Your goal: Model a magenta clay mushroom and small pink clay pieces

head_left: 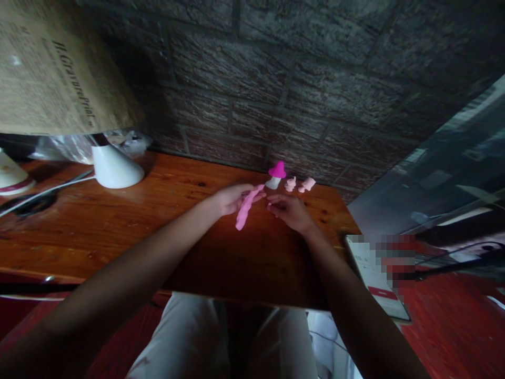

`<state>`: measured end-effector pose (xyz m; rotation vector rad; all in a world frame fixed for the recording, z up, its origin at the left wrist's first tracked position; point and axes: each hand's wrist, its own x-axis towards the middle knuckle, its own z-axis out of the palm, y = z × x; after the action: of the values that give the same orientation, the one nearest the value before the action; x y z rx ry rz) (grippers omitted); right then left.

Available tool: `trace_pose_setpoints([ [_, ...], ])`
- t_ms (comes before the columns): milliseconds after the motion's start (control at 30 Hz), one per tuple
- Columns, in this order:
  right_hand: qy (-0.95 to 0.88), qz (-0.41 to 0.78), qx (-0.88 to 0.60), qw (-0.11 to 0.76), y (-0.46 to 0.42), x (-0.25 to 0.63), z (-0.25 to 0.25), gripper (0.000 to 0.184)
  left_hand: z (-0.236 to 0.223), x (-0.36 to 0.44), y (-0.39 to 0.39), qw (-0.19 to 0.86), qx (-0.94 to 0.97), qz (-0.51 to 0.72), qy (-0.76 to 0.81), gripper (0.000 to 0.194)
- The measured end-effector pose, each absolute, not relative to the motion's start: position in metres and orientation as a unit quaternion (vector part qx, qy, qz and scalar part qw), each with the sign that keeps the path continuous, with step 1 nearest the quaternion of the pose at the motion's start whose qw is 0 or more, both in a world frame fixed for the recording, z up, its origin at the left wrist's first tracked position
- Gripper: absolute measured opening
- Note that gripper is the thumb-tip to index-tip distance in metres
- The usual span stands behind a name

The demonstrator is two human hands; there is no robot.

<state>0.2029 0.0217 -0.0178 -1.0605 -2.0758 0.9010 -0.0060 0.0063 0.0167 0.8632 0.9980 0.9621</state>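
A long, lumpy strip of pink modelling clay (245, 210) lies slantwise across the fingers of my left hand (231, 200), its lower end hanging free over the table. Close by on the right, my right hand (292, 211) is closed in a pinch, with a small bit of pink clay (269, 206) showing at the fingertips. Just beyond the hands stands a clay mushroom (278, 170) with a bright pink cap and a pale stem. Beside it are two small pale pink clay figures (290, 183) whose exact shapes I cannot make out.
A lamp with a white base (118, 167) and a printed paper shade (59, 79) stands on the wooden table (130, 221) at left, near clear plastic bags (136, 143) and cables. A dark brick wall (260, 68) runs behind. A partly blurred flat panel (379, 279) sits off the right edge.
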Motion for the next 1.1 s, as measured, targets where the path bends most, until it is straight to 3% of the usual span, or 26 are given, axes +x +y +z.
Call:
trace_pose_setpoints([
  [500, -0.797, 0.306, -0.43, 0.292, 0.017, 0.2, -0.013, 0.036, 0.018, -0.009, 0.007, 0.739, 0.352, 0.403, 0.409, 0.018],
  [700, -0.797, 0.251, -0.469, 0.286, 0.013, 0.2, -0.007, 0.023, 0.018, -0.006, 0.003, 0.734, 0.351, 0.401, 0.422, 0.012],
  [867, -0.81, 0.254, -0.452, 0.273, 0.011, 0.2, -0.005, 0.028, 0.014, -0.007, 0.005, 0.712, 0.348, 0.431, 0.432, 0.01],
  [1000, -0.813, 0.268, -0.441, 0.27, 0.01, 0.198, -0.005, 0.034, 0.012, -0.017, 0.011, 0.623, 0.407, 0.465, 0.479, 0.013],
  [1100, -0.813, 0.272, -0.444, 0.262, 0.01, 0.196, -0.005, 0.033, 0.007, -0.027, 0.016, 0.409, 0.538, 0.43, 0.598, 0.016],
])
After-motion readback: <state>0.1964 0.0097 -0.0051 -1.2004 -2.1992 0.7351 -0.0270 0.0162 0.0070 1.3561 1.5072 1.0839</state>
